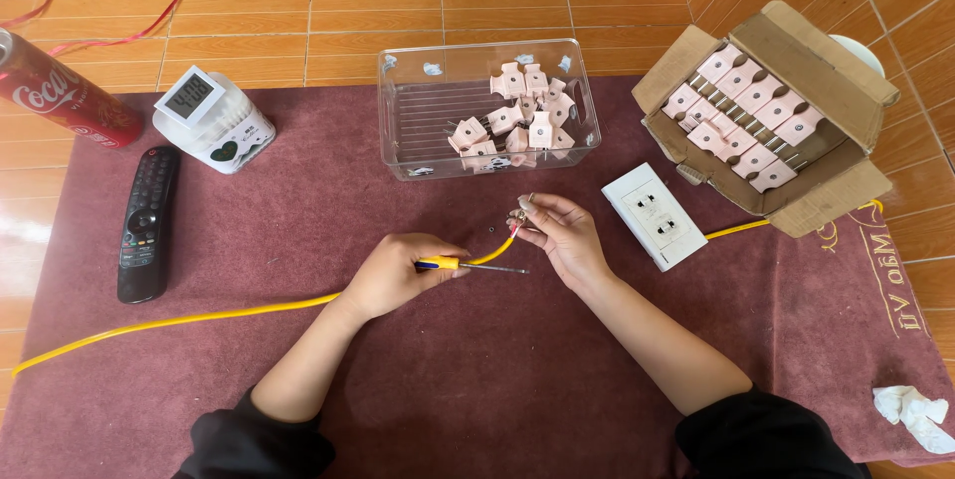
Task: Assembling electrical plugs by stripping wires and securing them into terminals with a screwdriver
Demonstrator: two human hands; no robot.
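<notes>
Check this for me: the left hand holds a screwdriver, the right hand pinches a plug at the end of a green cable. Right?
One detail is off: the cable is yellow, not green, as the head view shows. The left hand does hold the screwdriver, and the right hand pinches the plug.

Both forearms are bare from the elbow down. Black sleeves [261,439] are bunched up near the elbows, one on each arm. The left hand [393,275] and right hand [567,235] wear no gloves.

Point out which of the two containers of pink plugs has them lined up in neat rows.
The cardboard box at the right, flaps open, holds its pink plugs in tidy rows. The clear plastic bin in the middle holds them in a loose jumble.
</notes>
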